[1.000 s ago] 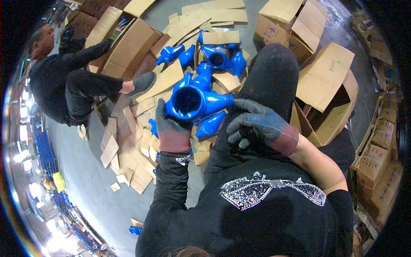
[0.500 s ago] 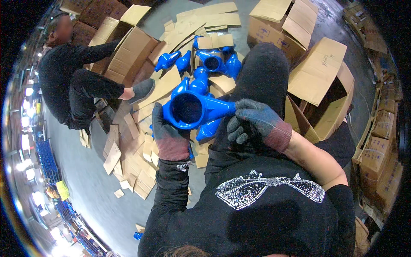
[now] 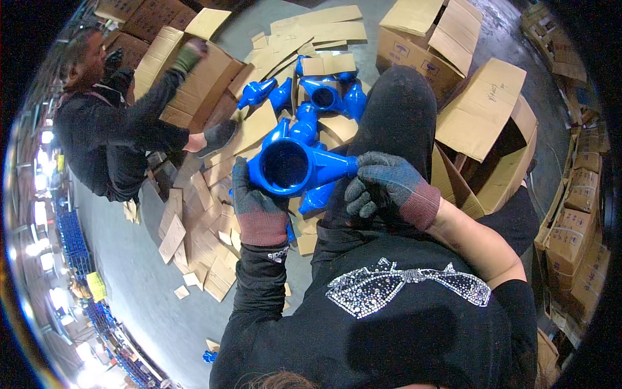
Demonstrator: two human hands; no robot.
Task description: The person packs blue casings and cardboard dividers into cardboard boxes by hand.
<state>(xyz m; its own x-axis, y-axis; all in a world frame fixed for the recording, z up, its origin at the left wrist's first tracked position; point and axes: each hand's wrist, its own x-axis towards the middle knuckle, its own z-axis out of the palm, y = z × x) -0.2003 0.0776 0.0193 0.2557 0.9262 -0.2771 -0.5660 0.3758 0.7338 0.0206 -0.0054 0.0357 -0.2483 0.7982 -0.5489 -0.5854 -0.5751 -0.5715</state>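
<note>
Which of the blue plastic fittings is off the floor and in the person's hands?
The large blue fitting with its round mouth facing the camera: the left hand grips it and the right hand touches its spout. The other blue fittings lie among cardboard.

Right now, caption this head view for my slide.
Gloved left hand holds a blue pipe fitting; right hand touches its spout.

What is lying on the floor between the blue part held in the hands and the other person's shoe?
In the head view, flat cardboard sheets lie between the held blue part and the other person's shoe; the left hand grips that part.
</note>
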